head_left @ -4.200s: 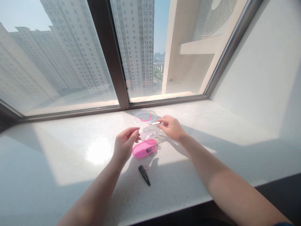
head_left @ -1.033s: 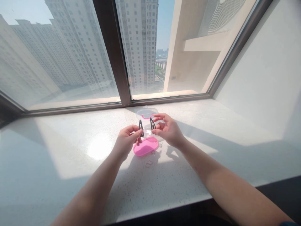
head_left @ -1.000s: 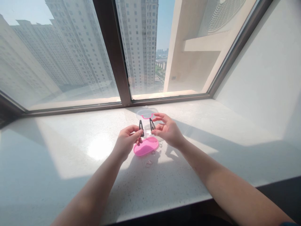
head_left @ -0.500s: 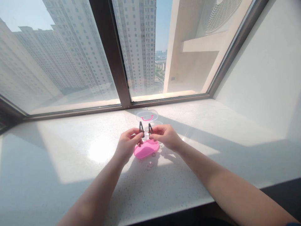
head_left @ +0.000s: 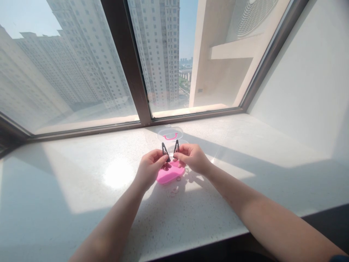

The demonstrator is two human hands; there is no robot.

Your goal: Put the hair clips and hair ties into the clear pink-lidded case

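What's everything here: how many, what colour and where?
Hair clips: two, black, one per hand
Tray: one, pink, below hands
Case: one, clear with pink handle, near window
Small rings: several, greyish or pinkish, near tray
Sill: one, speckled white, beneath these
Window frame: one, brown, beyond sill
Towers: several, pale, outside
Outer wall: one, beige, outside right
Fan unit: one, whitish, outside, upper right
Inner wall: one, white, right
Left hand: one, bare, centre
Right hand: one, bare, centre

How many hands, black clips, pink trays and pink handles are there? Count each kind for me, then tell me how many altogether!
Hands: 2 (left hand, right hand)
Black clips: 2 (left clip, right clip), one in each hand
Pink tray: 1
Pink handle: 1
Total: 6
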